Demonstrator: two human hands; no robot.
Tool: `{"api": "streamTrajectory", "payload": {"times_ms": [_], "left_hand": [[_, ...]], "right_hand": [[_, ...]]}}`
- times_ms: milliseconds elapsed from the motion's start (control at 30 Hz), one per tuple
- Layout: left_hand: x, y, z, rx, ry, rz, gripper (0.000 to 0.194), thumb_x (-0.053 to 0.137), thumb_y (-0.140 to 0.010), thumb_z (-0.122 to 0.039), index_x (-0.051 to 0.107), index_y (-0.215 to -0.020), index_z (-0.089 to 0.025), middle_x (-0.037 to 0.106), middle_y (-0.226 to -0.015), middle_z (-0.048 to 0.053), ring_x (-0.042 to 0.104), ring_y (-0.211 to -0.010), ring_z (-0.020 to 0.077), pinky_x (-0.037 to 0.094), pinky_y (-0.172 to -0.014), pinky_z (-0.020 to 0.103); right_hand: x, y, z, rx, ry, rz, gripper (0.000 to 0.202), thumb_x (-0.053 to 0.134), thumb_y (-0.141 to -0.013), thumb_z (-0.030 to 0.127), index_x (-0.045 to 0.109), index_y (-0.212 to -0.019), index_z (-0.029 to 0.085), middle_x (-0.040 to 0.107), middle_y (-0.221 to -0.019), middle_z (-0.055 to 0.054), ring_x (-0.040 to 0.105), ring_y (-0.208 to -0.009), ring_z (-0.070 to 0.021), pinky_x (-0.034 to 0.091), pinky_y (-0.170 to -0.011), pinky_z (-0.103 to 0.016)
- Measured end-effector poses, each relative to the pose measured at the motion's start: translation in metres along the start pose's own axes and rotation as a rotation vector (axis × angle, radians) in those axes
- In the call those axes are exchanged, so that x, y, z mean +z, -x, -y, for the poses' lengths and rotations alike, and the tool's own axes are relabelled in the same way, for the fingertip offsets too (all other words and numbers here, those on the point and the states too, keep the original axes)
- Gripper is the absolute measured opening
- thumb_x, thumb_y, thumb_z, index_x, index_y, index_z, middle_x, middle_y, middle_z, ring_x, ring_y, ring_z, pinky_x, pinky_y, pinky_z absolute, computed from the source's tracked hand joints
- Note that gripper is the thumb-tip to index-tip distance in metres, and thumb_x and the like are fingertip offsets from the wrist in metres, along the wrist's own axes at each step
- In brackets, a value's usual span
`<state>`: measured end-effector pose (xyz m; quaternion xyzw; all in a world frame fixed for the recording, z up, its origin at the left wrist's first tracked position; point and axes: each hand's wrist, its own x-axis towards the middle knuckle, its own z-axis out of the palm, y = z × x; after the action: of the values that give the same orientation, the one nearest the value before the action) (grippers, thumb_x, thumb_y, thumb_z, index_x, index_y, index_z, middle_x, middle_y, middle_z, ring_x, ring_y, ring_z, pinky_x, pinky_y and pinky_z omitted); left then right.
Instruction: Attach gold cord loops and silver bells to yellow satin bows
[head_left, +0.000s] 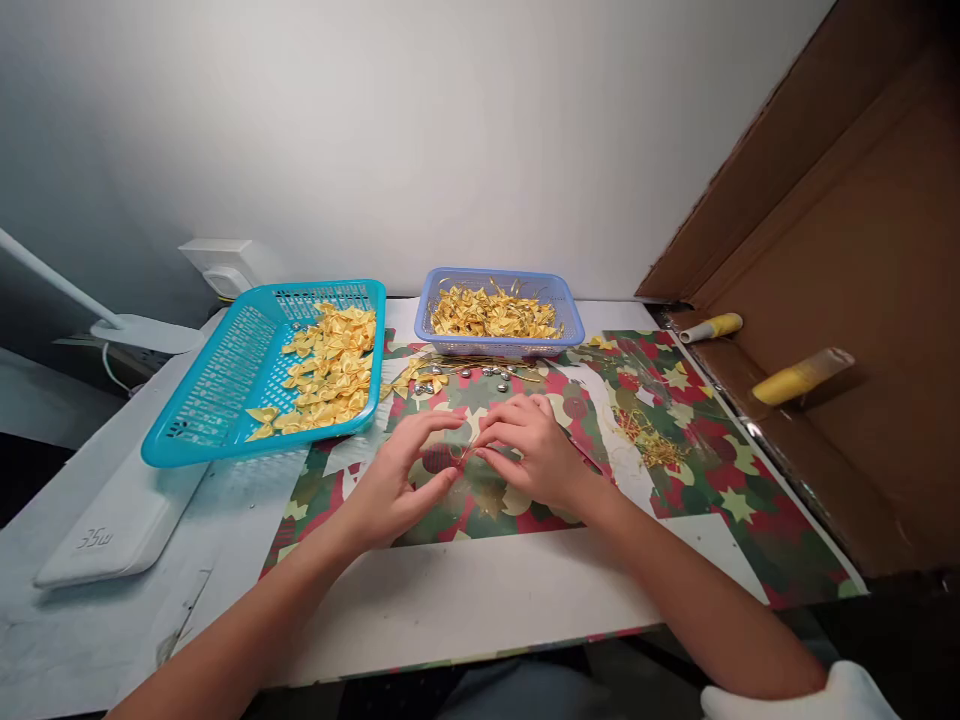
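Note:
A thin gold cord point(466, 452) runs between my two hands above the patterned paper, its small loop towards the left. My right hand point(529, 450) pinches the cord between thumb and fingertips. My left hand point(405, 482) is open, thumb and forefinger apart on either side of the loop. Just beyond the hands lie silver bells point(429, 384), gold cords point(480, 362) and a few yellow ribbon bows point(409, 376). A slim pink object point(586, 456), partly hidden, lies beside my right wrist.
A turquoise basket point(199, 400) with yellow bows point(334, 365) stands at left, propped on a white power bank point(112, 540). Behind the hands is a blue basket point(495, 348) of corded bows point(491, 312). Cord scraps point(651, 440) lie right, near a cardboard wall point(840, 250).

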<state>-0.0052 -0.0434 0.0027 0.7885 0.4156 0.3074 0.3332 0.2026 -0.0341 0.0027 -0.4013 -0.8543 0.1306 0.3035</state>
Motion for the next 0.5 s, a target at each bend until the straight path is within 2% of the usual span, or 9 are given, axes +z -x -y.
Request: {"api": "streamTrajectory", "payload": {"times_ms": [67, 133, 167, 233, 367, 500], "left_hand": [[0.003, -0.008, -0.008, -0.048, 0.145, 0.118, 0.035, 0.054, -0.087, -0.032, 0.052, -0.12, -0.023, 0.06, -0.12, 0.009, 0.053, -0.112, 0.0254, 0.04, -0.096, 0.038], [0.008, -0.019, -0.013, -0.141, 0.318, 0.18, 0.024, 0.053, -0.088, -0.038, 0.059, -0.103, -0.021, 0.063, -0.093, 0.005, 0.058, -0.09, 0.0206, 0.046, -0.079, 0.031], [0.01, -0.024, -0.014, -0.198, 0.4, 0.238, 0.023, 0.052, -0.088, -0.04, 0.06, -0.088, -0.019, 0.059, -0.077, 0.002, 0.055, -0.073, 0.017, 0.044, -0.066, 0.027], [0.013, -0.034, -0.013, -0.279, 0.588, 0.287, 0.036, 0.05, -0.088, -0.044, 0.052, -0.065, -0.017, 0.044, -0.06, -0.002, 0.042, -0.056, 0.0113, 0.036, -0.054, 0.024], [0.013, -0.038, -0.001, -0.446, 0.959, 0.308, 0.037, 0.051, -0.089, -0.042, 0.043, -0.063, -0.018, 0.021, -0.055, -0.008, 0.02, -0.047, 0.0072, 0.022, -0.047, 0.021], [0.011, -0.027, 0.006, -0.551, 1.125, 0.333, 0.035, 0.053, -0.089, -0.037, 0.041, -0.063, -0.017, 0.017, -0.057, -0.008, 0.014, -0.048, 0.0072, 0.015, -0.045, 0.021]], "right_hand": [[-0.004, -0.001, 0.001, -0.063, 0.033, -0.067, 0.013, 0.056, -0.089, 0.023, 0.067, -0.081, 0.022, 0.071, -0.092, -0.001, 0.056, -0.089, -0.0176, 0.029, -0.082, -0.037], [-0.007, -0.001, -0.001, -0.075, 0.029, -0.149, 0.013, 0.057, -0.089, 0.023, 0.067, -0.08, 0.022, 0.071, -0.089, -0.001, 0.056, -0.086, -0.0173, 0.03, -0.082, -0.037], [-0.009, -0.001, -0.002, -0.06, 0.018, -0.192, 0.013, 0.058, -0.089, 0.022, 0.067, -0.08, 0.022, 0.071, -0.087, -0.001, 0.057, -0.084, -0.0172, 0.031, -0.081, -0.037], [-0.011, -0.001, -0.007, -0.001, -0.013, -0.268, 0.012, 0.06, -0.087, 0.022, 0.066, -0.078, 0.023, 0.07, -0.083, -0.001, 0.057, -0.082, -0.0171, 0.033, -0.081, -0.037], [-0.013, 0.002, -0.017, 0.132, -0.194, -0.351, 0.013, 0.062, -0.085, 0.019, 0.064, -0.072, 0.022, 0.067, -0.076, -0.001, 0.058, -0.077, -0.0169, 0.04, -0.077, -0.035], [-0.013, 0.002, -0.025, 0.255, -0.415, -0.45, 0.013, 0.06, -0.083, 0.02, 0.062, -0.071, 0.021, 0.062, -0.072, -0.001, 0.056, -0.072, -0.0155, 0.045, -0.069, -0.031]]}}
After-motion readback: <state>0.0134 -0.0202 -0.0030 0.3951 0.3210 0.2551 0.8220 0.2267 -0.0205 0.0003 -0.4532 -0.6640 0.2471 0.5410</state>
